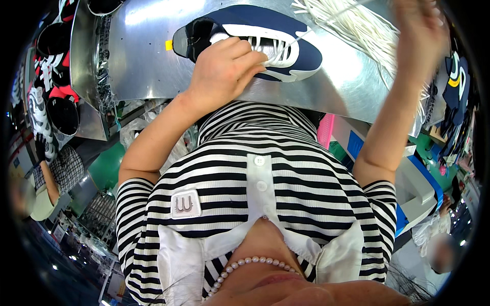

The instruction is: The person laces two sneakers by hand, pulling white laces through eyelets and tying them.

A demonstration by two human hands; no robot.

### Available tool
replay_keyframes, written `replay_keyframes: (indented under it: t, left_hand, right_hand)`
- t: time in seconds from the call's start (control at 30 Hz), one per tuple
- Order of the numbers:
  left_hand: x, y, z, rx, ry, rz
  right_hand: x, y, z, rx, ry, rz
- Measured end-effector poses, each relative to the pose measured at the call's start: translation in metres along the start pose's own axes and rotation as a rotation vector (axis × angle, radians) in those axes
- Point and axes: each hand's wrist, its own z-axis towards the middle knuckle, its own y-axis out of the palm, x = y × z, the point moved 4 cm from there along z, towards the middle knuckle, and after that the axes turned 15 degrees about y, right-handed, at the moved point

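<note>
A navy-and-white sneaker (260,30) lies on the metal bench (140,58) in front of the person, heel toward the left and toe toward the right, its laced opening facing up. A yellow tab (169,45) shows at the heel. White rows of lace cross the opening, and one lace strand (308,34) runs from near the toe end up and right, toward the raised right hand.

The left hand (223,71) rests over the sneaker's near side and collar, its grip nearly closed, thumb and forefinger coming together beside the laced rows; whether they pinch lace or simply brace the upper, I cannot tell. The right hand (421,35) is blurred and partly cut off by the top edge, well apart from the sneaker; its fingers look bent, but how far that grip is closed and whether it has the strand cannot be made out.

For good lacing, I would keep the left hand steadying the upper close to the eyelets, so that the pull tightens the lace without sliding the shoe. An even, flat draw would probably avoid twists, and the strand is best held clear of the loose bundle of white laces (360,30) behind it, where it could snag.
</note>
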Motion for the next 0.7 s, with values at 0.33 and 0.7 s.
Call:
replay_keyframes:
  t: [0.33, 0.7]
  left_hand:
    - [-0.023, -0.002, -0.003, 0.078, -0.619, -0.251]
    - [-0.020, 0.009, -0.002, 0.142, -0.668, 0.031]
  right_hand:
    - [0.085, 0.099, -0.082, -0.388, 0.370, -0.158]
    - [0.093, 0.093, -0.092, -0.426, 0.402, -0.126]
